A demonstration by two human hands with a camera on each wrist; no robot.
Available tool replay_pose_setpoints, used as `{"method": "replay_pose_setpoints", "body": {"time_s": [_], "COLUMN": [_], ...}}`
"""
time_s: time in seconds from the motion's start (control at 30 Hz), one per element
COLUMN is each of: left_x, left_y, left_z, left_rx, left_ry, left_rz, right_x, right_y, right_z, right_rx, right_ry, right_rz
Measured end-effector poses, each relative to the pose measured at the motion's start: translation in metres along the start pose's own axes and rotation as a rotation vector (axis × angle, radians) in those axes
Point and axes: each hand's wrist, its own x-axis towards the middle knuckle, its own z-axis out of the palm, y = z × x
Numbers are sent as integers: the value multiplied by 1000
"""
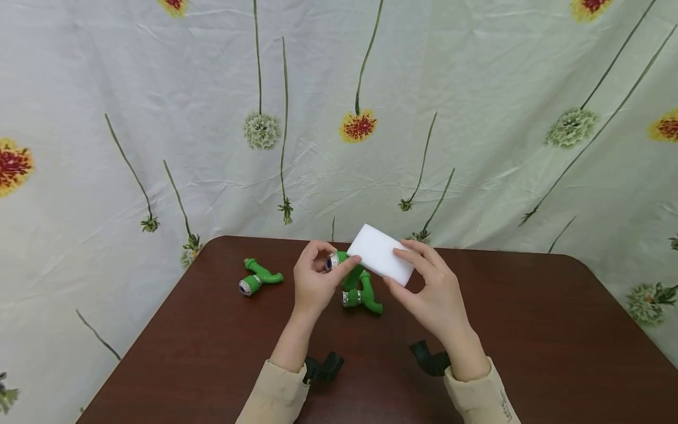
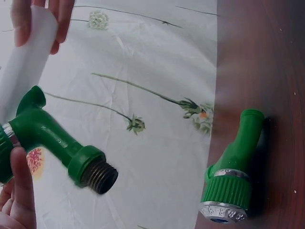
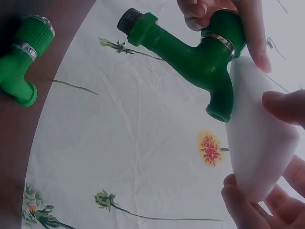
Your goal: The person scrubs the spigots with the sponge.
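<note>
My left hand (image 1: 316,281) grips a green plastic tap (image 2: 52,138) by its ribbed handle, up above the table. The tap's dark threaded end (image 3: 128,21) points away from the hand in the right wrist view. In my right hand (image 1: 436,291), fingers and thumb pinch a white sponge block (image 1: 380,254) by its edges. The sponge lies against the tap's spout and handle side, and in the head view it covers much of the tap. A left fingertip (image 3: 259,59) rests at the sponge's near corner.
Two more green taps lie on the dark brown table (image 1: 529,330): one tap (image 1: 259,277) to the left, another tap (image 1: 365,297) just below the hands. Black wrist mounts (image 1: 324,368) show at both sleeves. A flower-printed cloth (image 1: 477,147) hangs behind the table.
</note>
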Motion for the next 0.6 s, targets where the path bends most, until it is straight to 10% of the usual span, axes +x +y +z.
{"method": "replay_pose_setpoints", "body": {"time_s": [0.6], "left_x": [0], "left_y": [1], "left_z": [-2], "left_rx": [-83], "left_ry": [-199], "left_rz": [-147], "right_x": [-1], "right_y": [2], "right_z": [0], "right_rx": [-216], "right_ry": [101], "right_rz": [59]}}
